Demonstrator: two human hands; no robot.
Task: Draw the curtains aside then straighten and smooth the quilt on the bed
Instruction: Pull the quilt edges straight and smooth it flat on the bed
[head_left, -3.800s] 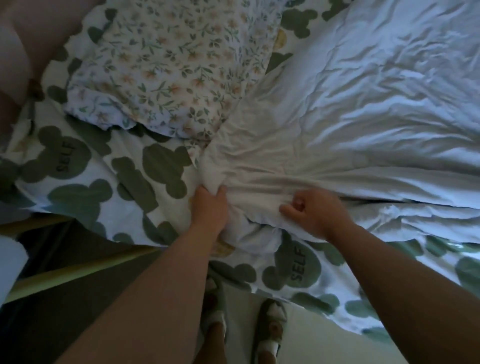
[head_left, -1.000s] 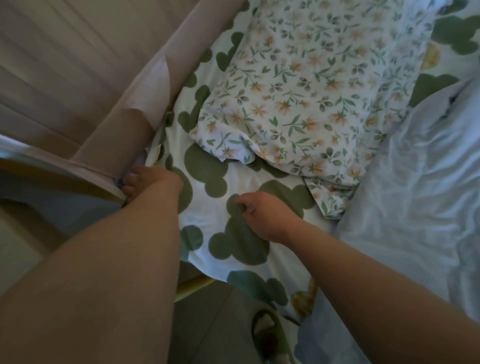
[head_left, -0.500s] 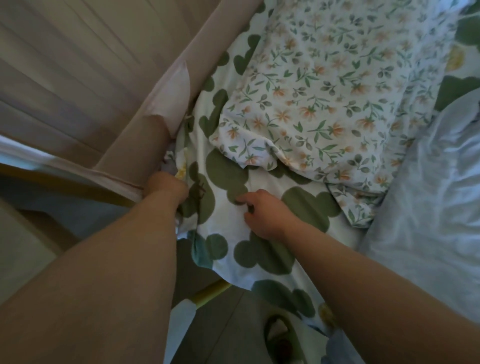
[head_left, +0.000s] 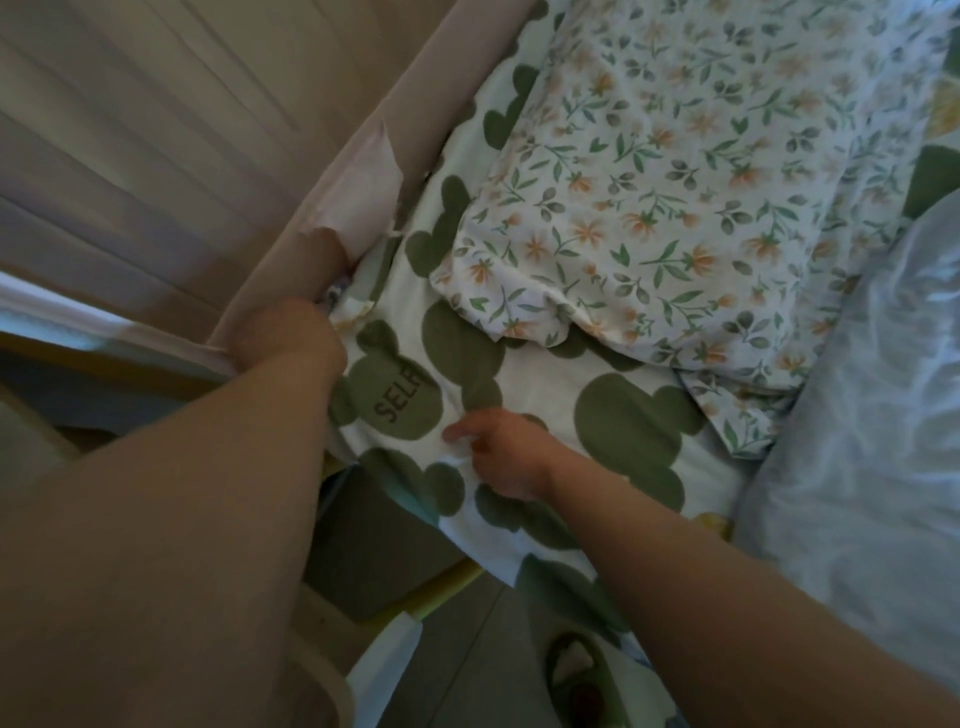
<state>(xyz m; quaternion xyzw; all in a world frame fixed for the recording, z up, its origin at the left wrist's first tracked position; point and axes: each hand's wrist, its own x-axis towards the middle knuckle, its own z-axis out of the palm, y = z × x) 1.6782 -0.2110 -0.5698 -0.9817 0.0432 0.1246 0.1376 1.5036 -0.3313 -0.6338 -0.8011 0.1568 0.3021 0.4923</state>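
A white bedsheet (head_left: 545, 379) with green mouse-head shapes covers the bed's near corner. My left hand (head_left: 291, 335) is closed on the sheet's corner beside the padded beige headboard (head_left: 322, 171). My right hand (head_left: 506, 452) pinches the sheet near its hanging edge, a little to the right. A floral pillow (head_left: 701, 182) lies just beyond both hands. The pale, wrinkled quilt (head_left: 872, 405) lies at the right, apart from both hands.
A ribbed beige wall panel (head_left: 130, 130) fills the upper left. A yellowish bed frame rail (head_left: 441, 587) shows under the sheet's edge. A slippered foot (head_left: 576, 675) stands on the floor below. Torn covering (head_left: 363, 182) hangs off the headboard.
Both hands left the quilt and went left to the sheet corner by the headboard. In the last second the sheet has been pulled flatter, and a "SELF" mouse shape now shows.
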